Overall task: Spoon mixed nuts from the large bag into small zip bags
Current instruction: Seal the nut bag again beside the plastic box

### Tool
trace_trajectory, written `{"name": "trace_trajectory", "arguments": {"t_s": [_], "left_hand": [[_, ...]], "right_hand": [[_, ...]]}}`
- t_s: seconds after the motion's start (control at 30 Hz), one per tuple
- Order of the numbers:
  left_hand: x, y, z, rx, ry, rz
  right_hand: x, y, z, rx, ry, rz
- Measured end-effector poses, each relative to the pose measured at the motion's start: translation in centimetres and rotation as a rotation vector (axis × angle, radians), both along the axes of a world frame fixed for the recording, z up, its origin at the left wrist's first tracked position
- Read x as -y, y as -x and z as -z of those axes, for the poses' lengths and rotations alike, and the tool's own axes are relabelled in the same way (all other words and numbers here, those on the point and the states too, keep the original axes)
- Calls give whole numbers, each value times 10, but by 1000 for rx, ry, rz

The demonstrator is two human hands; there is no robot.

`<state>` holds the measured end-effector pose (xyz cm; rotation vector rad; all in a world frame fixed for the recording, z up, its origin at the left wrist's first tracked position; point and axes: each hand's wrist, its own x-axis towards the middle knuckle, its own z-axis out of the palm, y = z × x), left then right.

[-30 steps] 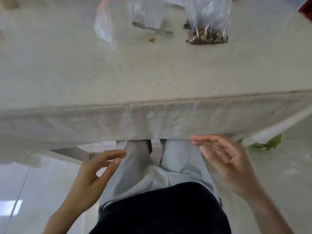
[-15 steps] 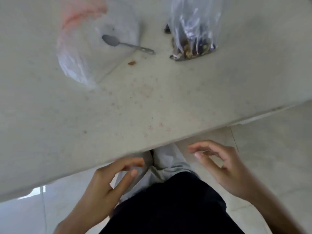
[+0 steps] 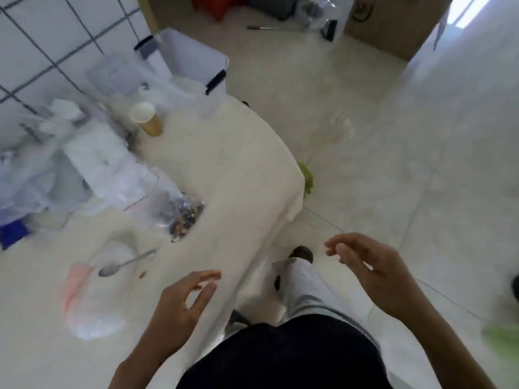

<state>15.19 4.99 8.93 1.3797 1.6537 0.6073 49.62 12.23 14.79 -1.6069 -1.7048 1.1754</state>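
From the head view, your left hand and right hand hang loose and hold nothing, while the spoon and nut bag lie mid-table, beyond your left fingers.

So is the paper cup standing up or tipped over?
Standing up: the paper cup sits upright on the table, open mouth facing up.

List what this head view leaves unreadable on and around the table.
- Nut bag: motion blur in the head view hides which nuts and how full.
- Spoon: bowl blurred, so loaded or bare cannot be told.
- Pink-edged clear bag: smeared; open or zipped unclear.
- Pile of plastic by the wall: blur merges items.
- Blue object: cut off by the left edge.
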Motion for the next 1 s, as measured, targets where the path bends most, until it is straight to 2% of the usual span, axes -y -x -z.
{"name": "trace_trajectory", "arguments": {"t_s": [0.2, 0.33, 0.57, 0.8, 1.0], "left_hand": [[-100, -84, 5, 3, -30, 148], [-176, -169, 4, 42, -34, 161], [-271, -277, 12, 108, 28, 117], [-350, -318, 38, 95, 57, -11], [-450, -338, 57, 138, 18, -139]], "right_hand": [[-36, -97, 31, -82, -33, 234], [-83, -181, 52, -57, 35, 277], [-174, -310, 42, 13, 108, 232], [-297, -343, 43, -33, 50, 208], [-439, -340, 52, -61, 18, 144]]}}
